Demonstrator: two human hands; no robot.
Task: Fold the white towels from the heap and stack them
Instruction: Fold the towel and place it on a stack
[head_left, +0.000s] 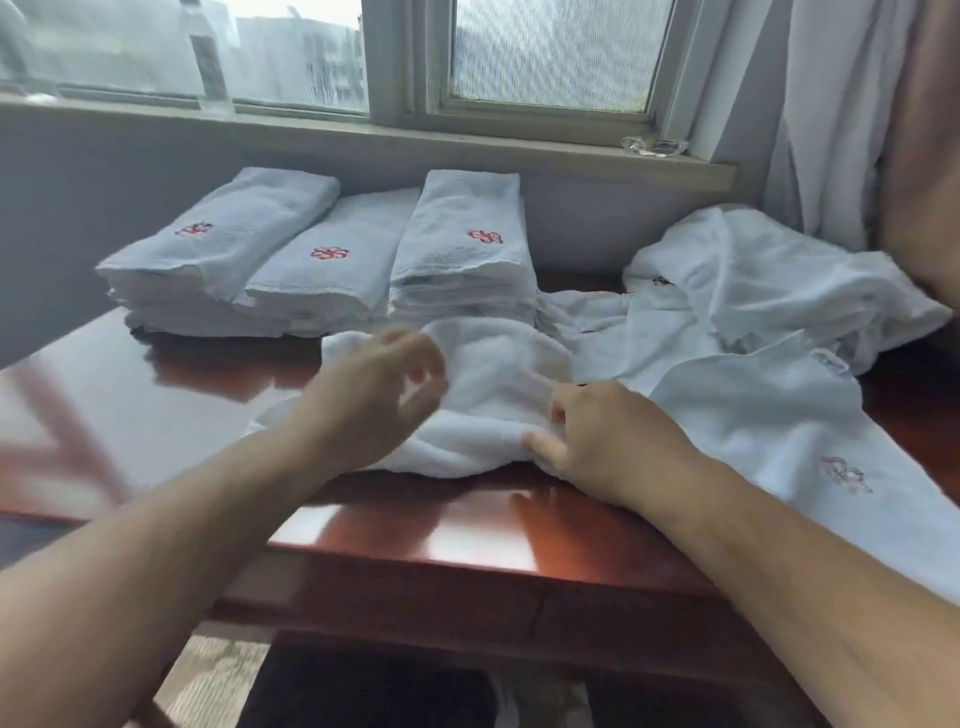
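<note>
A crumpled white towel (488, 395) lies in the middle of the glossy red-brown table (218, 379). My right hand (608, 431) pinches its near right edge against the table. My left hand (379, 395) hovers blurred over the towel's left part, fingers spread and curled, and seems to hold nothing. Three stacks of folded white towels with red flower emblems stand at the back: a left stack (218, 254), a lower middle stack (332, 270) and a taller right stack (462, 254). The heap of unfolded white towels (769, 291) spreads over the table's right side, one towel (769, 436) draped toward the near edge.
A grey wall and window sill (467, 140) run behind the stacks, with a clear plastic object (654, 145) on the sill. A pale curtain (831, 104) hangs at the right. The table's front edge (467, 566) is close to me, with bare tabletop at the left.
</note>
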